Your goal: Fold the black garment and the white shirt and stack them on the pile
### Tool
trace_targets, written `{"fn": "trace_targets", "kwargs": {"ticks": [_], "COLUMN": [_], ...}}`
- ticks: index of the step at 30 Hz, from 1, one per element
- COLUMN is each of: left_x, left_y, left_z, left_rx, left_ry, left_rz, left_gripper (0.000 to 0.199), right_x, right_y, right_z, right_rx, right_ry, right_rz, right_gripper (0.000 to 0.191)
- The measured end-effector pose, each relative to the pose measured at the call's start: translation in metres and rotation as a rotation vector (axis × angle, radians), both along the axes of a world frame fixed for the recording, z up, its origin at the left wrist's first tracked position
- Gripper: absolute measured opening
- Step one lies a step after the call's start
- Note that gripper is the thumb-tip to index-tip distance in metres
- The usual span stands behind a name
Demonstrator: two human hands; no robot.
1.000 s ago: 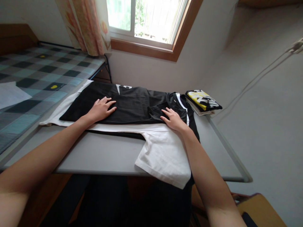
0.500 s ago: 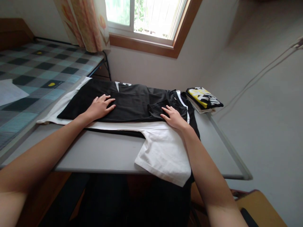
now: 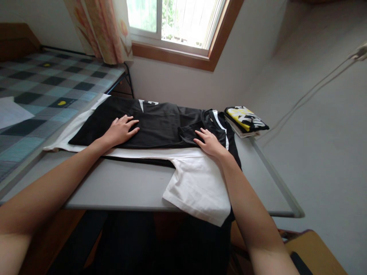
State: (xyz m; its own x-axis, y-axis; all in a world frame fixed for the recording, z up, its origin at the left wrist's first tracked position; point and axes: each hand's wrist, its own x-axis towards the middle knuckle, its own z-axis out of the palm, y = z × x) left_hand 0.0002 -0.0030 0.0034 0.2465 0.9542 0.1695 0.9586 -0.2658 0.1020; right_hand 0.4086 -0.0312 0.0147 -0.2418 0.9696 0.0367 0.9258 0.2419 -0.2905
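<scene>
A black T-shirt with a white print lies on top of a white T-shirt, whose sleeve hangs over the table's front edge. More black cloth shows beneath the white shirt. My left hand rests flat on the black shirt's left part, fingers spread. On the right, my right hand lies on the black shirt's folded-in sleeve, close to the white-trimmed collar, its fingers also apart. Neither hand grips the cloth.
A small stack of folded clothes, yellow and black on top, sits at the grey table's far right. A checked bed with white paper stands left. A wooden chair is at the lower right.
Almost nothing differs. Both hands stay in the same places on the black T-shirt, and the view has shifted very slightly.
</scene>
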Motion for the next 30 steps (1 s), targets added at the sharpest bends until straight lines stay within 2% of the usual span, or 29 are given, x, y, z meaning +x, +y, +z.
{"fn": "trace_targets", "kwargs": {"ticks": [16,30], "left_x": [0.0011,0.0005], "left_y": [-0.0013,-0.0005], "left_z": [0.0023,0.0012], "left_rx": [-0.014,-0.021], "left_ry": [0.006,0.011], "left_rz": [0.008,0.017], "left_gripper": [0.056,0.057], "right_x": [0.0025,0.0006], "right_y": [0.0016,-0.0001], "right_z": [-0.0039,-0.0004], "right_rx": [0.017,0.002], "right_ry": [0.011,0.009], "right_rz": [0.006,-0.001], "right_gripper": [0.058,0.057]}}
